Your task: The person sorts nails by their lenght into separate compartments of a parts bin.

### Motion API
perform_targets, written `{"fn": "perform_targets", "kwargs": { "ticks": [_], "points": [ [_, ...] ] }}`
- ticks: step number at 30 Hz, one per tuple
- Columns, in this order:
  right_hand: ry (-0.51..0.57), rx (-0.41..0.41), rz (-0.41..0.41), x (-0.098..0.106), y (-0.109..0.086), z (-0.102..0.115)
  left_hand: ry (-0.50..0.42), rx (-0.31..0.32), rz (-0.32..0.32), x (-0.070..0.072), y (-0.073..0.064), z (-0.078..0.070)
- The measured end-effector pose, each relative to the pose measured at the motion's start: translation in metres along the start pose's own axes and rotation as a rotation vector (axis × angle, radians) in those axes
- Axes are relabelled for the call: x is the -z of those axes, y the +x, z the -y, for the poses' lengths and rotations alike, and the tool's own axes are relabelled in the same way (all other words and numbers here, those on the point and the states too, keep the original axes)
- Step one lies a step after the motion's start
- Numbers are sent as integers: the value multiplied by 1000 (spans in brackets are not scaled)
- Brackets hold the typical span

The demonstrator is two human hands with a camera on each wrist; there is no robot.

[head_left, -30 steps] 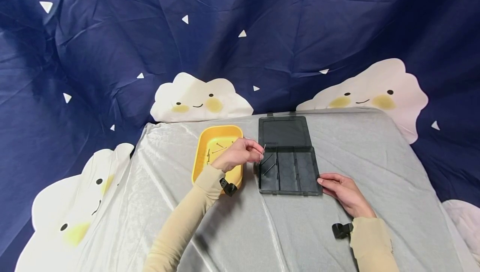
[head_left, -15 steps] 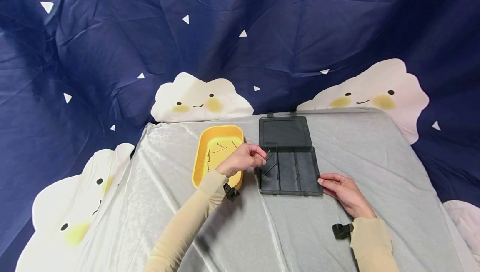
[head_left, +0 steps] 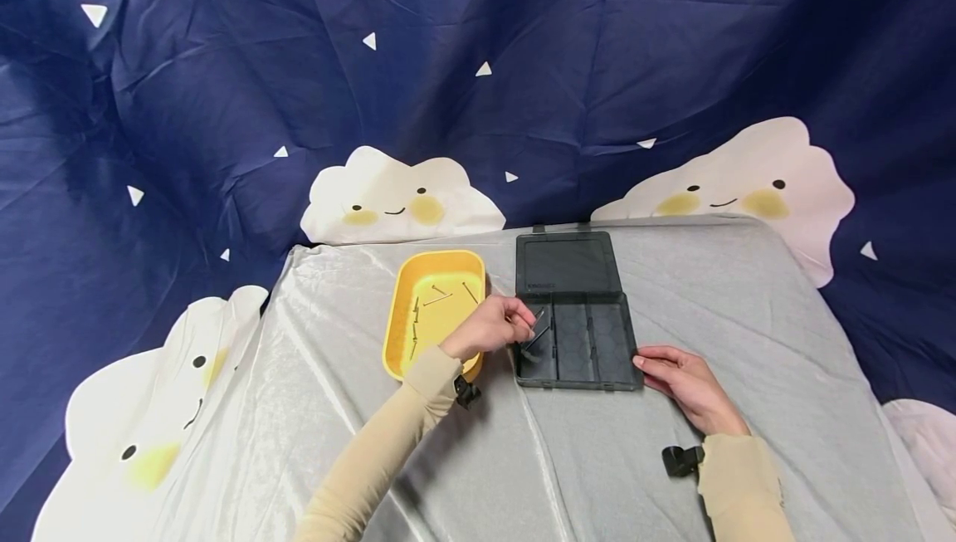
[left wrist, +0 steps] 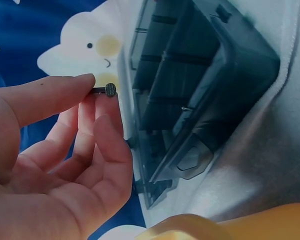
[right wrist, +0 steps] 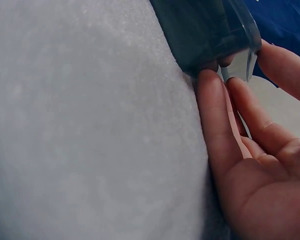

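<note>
My left hand [head_left: 489, 328] pinches a nail [left wrist: 110, 90] between thumb and fingertips, its flat textured head sticking out. It hovers over the left compartment of a dark see-through storage box [head_left: 573, 347], whose lid [head_left: 568, 264] is laid back. Inside that compartment lies another nail [head_left: 536, 339], partly overlapped by the fingers. At the box's right side, near the front corner, my right hand [head_left: 690, 388] holds the edge, with the box corner [right wrist: 215, 37] between its digits. Left of the box stands a yellow tray [head_left: 392, 318] with several loose nails [head_left: 438, 300].
A grey velvety cloth [head_left: 597, 459] covers the table under everything. Behind it hangs a dark blue curtain [head_left: 568, 77] with cloud faces. Thin dividers [head_left: 590, 339] split the box into three long compartments. The tray's wall is close under the left wrist.
My left hand has moved slightly right and toward the front with the nail, uncovering more of the yellow tray. The right hand and the box stay in place.
</note>
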State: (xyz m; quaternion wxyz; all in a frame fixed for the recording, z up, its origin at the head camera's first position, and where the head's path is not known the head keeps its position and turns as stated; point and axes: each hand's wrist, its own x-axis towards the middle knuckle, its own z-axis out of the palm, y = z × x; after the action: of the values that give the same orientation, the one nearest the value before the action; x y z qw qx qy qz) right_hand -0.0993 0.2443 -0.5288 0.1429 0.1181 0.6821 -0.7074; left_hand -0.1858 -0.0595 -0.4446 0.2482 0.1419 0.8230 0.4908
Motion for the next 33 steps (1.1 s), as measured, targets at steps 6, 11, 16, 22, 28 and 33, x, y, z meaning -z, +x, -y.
{"fn": "perform_targets", "kwargs": {
  "ticks": [6,11,16,22,28,33],
  "points": [
    [5,4,0,0,0,0,81,-27,-5,-6,-1,1],
    [2,2,-5,0,0,0,195,-44,-26,-10,0,3],
    [5,1,-4,0,0,0,257,-69,-43,-12,1,7],
    [15,6,2,1,0,-1,334,-82,-60,-18,2,11],
    [12,6,0,0,0,0,426,-135,-87,-21,2,13],
    [1,5,-5,0,0,0,474,-146,-101,-22,2,14]
  ]
}}
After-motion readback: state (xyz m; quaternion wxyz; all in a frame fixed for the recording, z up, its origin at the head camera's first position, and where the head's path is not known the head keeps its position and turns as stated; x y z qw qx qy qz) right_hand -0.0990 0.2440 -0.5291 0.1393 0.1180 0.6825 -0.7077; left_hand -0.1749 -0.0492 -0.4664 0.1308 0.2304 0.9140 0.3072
